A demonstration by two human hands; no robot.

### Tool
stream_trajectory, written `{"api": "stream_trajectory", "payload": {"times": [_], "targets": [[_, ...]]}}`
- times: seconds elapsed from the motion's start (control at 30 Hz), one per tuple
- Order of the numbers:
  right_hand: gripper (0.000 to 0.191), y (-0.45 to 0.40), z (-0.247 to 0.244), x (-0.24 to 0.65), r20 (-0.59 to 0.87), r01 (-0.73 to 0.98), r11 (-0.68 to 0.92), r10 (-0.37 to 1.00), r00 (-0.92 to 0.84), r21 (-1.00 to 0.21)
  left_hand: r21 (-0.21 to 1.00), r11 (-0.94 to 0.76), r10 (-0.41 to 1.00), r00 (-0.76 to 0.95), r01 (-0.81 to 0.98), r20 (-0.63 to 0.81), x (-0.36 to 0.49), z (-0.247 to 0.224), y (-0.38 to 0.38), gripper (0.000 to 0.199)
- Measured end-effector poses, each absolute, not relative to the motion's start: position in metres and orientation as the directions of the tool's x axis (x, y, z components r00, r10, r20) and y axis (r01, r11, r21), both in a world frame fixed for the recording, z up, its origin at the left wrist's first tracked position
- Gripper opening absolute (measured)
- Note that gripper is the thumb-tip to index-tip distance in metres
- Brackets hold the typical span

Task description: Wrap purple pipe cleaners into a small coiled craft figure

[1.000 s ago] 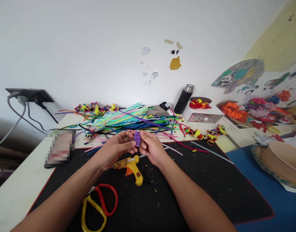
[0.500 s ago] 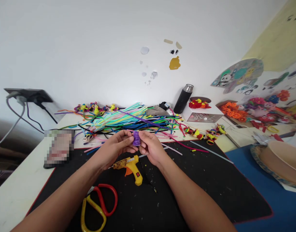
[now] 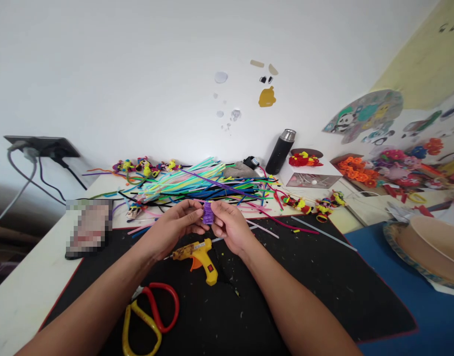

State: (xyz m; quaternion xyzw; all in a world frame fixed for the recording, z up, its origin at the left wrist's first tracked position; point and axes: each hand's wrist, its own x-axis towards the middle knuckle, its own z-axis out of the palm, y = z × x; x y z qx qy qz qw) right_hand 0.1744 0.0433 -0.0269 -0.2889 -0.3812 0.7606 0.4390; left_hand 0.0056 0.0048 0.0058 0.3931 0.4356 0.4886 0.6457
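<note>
A small purple fuzzy piece [image 3: 208,213] is held upright between my two hands, above the back part of the black mat [image 3: 308,277]. My left hand [image 3: 184,220] pinches its left side with thumb and fingers. On its right side, my right hand [image 3: 228,222] grips it the same way. Just below the hands lies a yellow glue gun [image 3: 200,257] with an orange trigger. Scissors [image 3: 152,314] with one red and one yellow handle lie near my left forearm.
Colourful pipe cleaners [image 3: 197,183] are heaped behind my hands. Small fuzzy figures [image 3: 325,208] lie at the right. A black bottle [image 3: 281,152] stands by a white box [image 3: 311,175]. A round basket [image 3: 404,252] sits at the far right, and power cords [image 3: 37,173] hang at the left.
The purple piece has turned slightly between my fingers. Both hands have stayed almost in place, and the whole view has shifted a little.
</note>
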Motion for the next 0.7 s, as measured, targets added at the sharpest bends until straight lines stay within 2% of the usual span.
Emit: {"api": "stream_trajectory", "payload": {"times": [0.2,0.4,0.7], "targets": [[0.052,0.0404,-0.0268,0.1731,-0.099,-0.444,-0.341,0.87,-0.482,-0.829,0.963,0.132,0.991,0.064,-0.236,-0.12,0.0018,0.0057,0.0071,0.045],[0.05,0.0362,-0.0298,0.1712,-0.107,-0.41,-0.384,0.824,-0.556,-0.827,0.973,0.128,0.989,0.101,-0.19,-0.11,0.0025,0.0068,0.0062,0.043],[0.052,0.0331,-0.0299,0.1697,-0.104,-0.399,-0.384,0.817,-0.568,-0.833,0.987,0.086,0.989,0.13,-0.138,-0.068,0.0015,0.005,0.0067,0.041]]}}
